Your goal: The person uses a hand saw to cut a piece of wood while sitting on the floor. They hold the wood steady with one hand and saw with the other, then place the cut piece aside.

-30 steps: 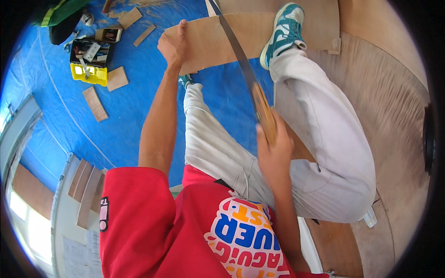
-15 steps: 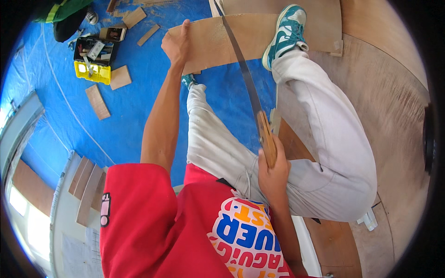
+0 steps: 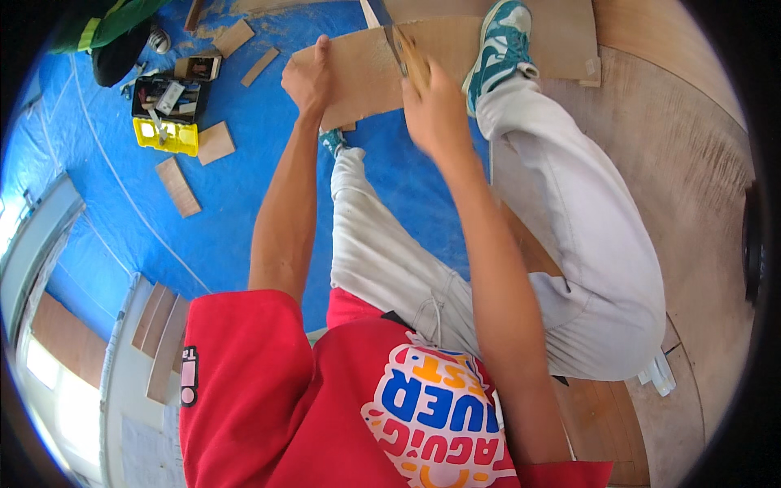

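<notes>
A curved plywood board [image 3: 362, 73] lies across the far middle of the view. My left hand [image 3: 309, 81] grips its left end, thumb on top. Pressed onto the board's right part is my foot in a green and white sneaker [image 3: 506, 45]. In my right hand [image 3: 439, 114] is a handsaw [image 3: 413, 63], held by its wooden handle. The handle is now over the board, at the cut line. Only a short dark piece of the blade shows; the rest is hidden.
Blue sheeting [image 3: 236, 203] covers the floor. At the far left stand an open toolbox [image 3: 167, 138] with a yellow part and several wood offcuts [image 3: 177, 187]. A person's green sleeve [image 3: 106, 24] shows in the far left corner. Larger wooden panels [image 3: 643, 138] lie on the right.
My right hand has pushed the saw away from me, from near my lap up to the board, so the blade has slid forward. My left hand and the board stay nearly in place.
</notes>
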Tool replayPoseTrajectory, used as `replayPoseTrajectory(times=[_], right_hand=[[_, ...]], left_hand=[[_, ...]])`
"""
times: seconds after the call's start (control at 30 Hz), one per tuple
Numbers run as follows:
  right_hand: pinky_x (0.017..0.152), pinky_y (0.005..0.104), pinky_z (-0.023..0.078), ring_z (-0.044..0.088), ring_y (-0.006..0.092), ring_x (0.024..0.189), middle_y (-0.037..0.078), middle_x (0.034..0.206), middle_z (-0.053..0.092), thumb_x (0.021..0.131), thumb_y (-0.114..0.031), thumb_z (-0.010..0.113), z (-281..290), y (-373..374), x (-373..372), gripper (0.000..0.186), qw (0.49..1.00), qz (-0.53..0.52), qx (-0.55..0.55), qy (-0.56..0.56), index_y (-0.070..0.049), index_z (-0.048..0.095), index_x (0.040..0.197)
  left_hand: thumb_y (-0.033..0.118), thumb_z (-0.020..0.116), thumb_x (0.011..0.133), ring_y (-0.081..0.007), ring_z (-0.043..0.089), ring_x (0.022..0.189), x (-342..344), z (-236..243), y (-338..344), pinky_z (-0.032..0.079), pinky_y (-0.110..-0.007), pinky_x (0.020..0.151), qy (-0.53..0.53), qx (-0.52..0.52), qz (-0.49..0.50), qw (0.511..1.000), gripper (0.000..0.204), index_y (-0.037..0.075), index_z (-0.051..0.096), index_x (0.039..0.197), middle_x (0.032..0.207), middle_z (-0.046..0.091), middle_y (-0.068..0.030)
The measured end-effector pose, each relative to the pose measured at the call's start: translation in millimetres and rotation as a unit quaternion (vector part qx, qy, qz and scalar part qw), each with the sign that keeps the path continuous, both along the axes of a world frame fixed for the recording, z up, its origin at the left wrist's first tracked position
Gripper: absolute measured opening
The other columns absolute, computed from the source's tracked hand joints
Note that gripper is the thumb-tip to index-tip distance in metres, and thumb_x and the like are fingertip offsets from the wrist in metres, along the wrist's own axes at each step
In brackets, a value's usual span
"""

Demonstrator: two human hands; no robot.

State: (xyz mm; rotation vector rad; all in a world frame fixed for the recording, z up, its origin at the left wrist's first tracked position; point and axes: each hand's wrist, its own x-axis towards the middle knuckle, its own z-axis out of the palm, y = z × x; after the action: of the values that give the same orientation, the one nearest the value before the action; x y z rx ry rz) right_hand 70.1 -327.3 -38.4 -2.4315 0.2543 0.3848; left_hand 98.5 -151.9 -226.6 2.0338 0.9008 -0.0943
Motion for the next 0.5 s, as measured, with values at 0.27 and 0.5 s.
replayPoseTrajectory(times=[0.27, 0.5], right_hand=[[0.09, 0.0452, 0.055, 0.073, 0.0384, 0.105, 0.026, 0.119, 0.071, 0.1, -0.01, 0.063, 170.1, -36.8, -175.9, 0.048, 0.974, -0.119, -0.018, 0.19, 0.0, 0.052, 0.145], [0.088, 0.0556, 0.052, 0.065, 0.0522, 0.104, 0.03, 0.113, 0.07, 0.098, -0.015, 0.063, 21.0, 5.6, -13.2, 0.037, 0.998, -0.034, -0.004, 0.044, 0.003, 0.059, 0.131]], left_hand=[[0.072, 0.078, 0.08, -0.0365, 0.076, 0.092, -2.2, 6.6, -1.5, 0.057, -0.046, 0.086, 0.006, -0.04, 0.028, 0.999, 0.08, -0.007, 0.075, 0.095, 0.094, 0.077, -0.0223], [0.072, 0.079, 0.079, -0.0373, 0.075, 0.093, -2.2, 4.6, 0.1, 0.057, -0.046, 0.087, 0.001, -0.048, 0.019, 0.999, 0.081, -0.008, 0.074, 0.095, 0.096, 0.077, -0.0233]])
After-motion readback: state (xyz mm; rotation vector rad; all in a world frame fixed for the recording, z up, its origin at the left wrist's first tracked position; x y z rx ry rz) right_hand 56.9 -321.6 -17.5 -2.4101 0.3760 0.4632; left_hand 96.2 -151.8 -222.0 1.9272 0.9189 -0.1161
